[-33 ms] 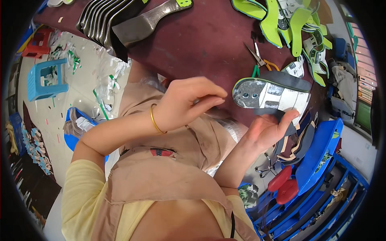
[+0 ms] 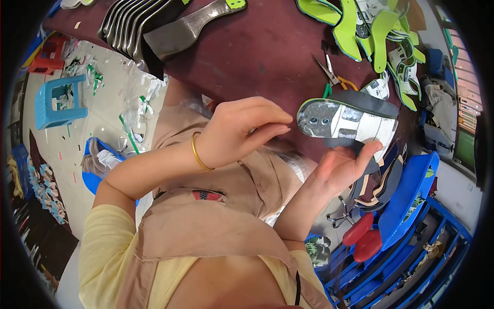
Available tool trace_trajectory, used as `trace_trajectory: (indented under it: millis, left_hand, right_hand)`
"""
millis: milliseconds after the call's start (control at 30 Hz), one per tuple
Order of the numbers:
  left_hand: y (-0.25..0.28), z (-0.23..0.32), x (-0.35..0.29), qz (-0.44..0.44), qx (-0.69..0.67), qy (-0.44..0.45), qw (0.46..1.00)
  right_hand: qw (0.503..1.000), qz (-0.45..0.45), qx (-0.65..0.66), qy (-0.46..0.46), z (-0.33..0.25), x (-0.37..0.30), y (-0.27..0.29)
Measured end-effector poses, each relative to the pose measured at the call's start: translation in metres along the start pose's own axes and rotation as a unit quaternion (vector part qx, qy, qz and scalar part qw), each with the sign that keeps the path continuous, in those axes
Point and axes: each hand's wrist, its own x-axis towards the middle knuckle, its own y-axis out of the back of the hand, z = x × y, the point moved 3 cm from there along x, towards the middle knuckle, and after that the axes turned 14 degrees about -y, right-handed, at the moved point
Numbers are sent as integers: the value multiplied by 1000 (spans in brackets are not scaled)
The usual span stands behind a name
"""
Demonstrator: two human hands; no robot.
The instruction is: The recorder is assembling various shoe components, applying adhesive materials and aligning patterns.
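Observation:
My right hand (image 2: 342, 167) holds an insole (image 2: 342, 121) at its right end, with the thumb over the front edge. The insole's facing side is patched grey and white, with two small round marks near the rounded left end. Dark layers show behind and below it. My left hand (image 2: 249, 129), with a gold bangle at the wrist, is just left of the rounded end without touching it. Its fingers are bent together and the thumb lies close under them in a pinch. Nothing shows between the tips.
Scissors (image 2: 329, 72) with orange and green handles lie on the dark red table (image 2: 252, 56) behind the insole. Lime-green pieces (image 2: 383, 38) are heaped at the far right. Glossy dark curved pieces (image 2: 185, 32) stand at the far left. A blue stool (image 2: 62, 103) is on the littered floor.
My left hand has shifted very slightly to the right and up. The insole has barely tilted, and the right hand is nearly still.

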Motion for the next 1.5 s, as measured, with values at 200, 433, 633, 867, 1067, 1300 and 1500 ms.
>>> trace_trajectory:
  millis: [200,433,633,867,1067,1300,1500]
  left_hand:
    - [-1,-8,6,4,116,-196,974]
    - [11,-13,6,-135,127,-262,947]
    - [14,-13,18,-181,116,-262,941]
    - [10,-19,15,-174,113,-238,949]
    - [13,-26,14,-169,97,-95,976]
    - [33,-24,22,-80,101,-49,990]
    - [1,-42,13,-196,-320,263,889]
  right_hand:
    - [998,18,-58,-30,8,2,-3]
    - [990,2,-18,-138,26,9,12]
    - [986,18,-5,-165,36,16,18]
    - [988,10,-32,-150,38,19,21]
    - [991,-52,-99,-73,29,4,11]
    - [939,-294,-137,-111,24,1,19]
    - [946,-290,-86,-120,33,4,8]
